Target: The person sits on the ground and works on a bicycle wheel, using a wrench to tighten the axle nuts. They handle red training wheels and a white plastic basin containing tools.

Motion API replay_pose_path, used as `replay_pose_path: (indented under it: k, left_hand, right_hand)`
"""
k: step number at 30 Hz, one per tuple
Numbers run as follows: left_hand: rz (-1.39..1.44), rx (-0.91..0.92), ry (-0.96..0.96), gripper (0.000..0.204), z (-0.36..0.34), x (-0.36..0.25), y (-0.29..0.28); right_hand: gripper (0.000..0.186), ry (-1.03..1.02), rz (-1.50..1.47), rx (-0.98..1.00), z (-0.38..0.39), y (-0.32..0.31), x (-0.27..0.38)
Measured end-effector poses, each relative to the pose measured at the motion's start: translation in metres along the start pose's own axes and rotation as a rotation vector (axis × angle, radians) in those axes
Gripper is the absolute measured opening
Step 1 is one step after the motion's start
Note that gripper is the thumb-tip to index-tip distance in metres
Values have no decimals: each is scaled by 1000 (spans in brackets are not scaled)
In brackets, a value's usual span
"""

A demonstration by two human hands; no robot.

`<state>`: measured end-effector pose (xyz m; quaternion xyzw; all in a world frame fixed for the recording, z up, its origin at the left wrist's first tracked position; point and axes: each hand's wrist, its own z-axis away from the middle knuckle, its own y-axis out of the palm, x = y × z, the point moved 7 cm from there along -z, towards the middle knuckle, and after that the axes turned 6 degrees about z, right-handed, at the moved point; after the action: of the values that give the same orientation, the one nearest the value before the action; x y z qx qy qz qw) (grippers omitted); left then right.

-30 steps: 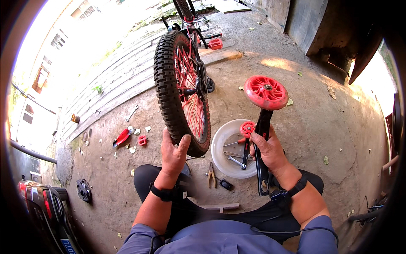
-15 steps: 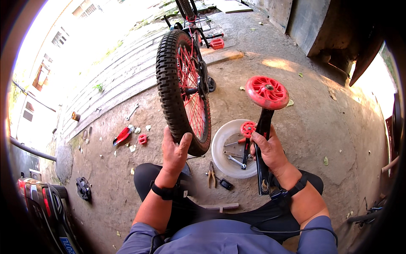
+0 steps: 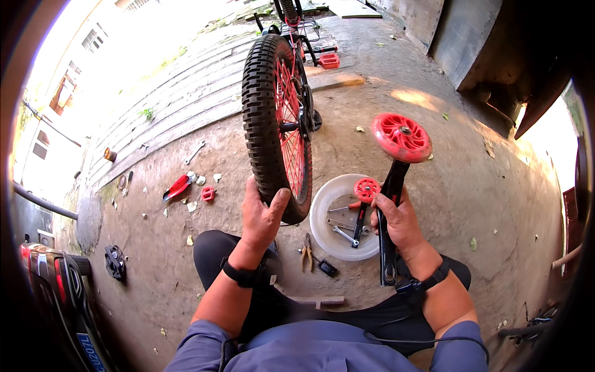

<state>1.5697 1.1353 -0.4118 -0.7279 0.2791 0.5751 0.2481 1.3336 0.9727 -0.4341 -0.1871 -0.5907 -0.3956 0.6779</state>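
Note:
My left hand (image 3: 261,220) grips the bottom of a black knobby bicycle tire (image 3: 263,118) on a red-spoked wheel. My right hand (image 3: 396,223) is closed around a black stabilizer bracket (image 3: 390,181), upright with a red small wheel (image 3: 401,135) at its top. Behind that hand, a white plastic tray (image 3: 325,232) holds another red wheel (image 3: 367,189) on a black bracket, plus wrenches and a red-handled tool. Pliers (image 3: 307,254) and a small black object (image 3: 327,268) lie just below the tray.
A red-and-black tool (image 3: 178,186), a red pedal (image 3: 207,193) and a wrench (image 3: 194,153) lie on the concrete at left, near wooden planks (image 3: 161,111). A car's rear (image 3: 62,297) is at lower left; a metal structure (image 3: 465,43) stands at upper right.
The bicycle tire, with my left hand on it, has shifted slightly right and up. The bracket in my right hand has also moved a little to the right in the picture.

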Motion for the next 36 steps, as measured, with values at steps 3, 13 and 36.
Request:
replay_pose_path:
  k: [3,13,36]
  left_hand:
    - [20,10,9,50,0,-4,2]
    - [-11,-8,-3,55,2,3,-3]
    - [95,3,-12,43,-1,-1,3]
  right_hand:
    - [42,12,2,-15,0,2,0]
    - [40,21,25,-49,1,10,8]
    - [38,13,66,-13,-5,13,-1]
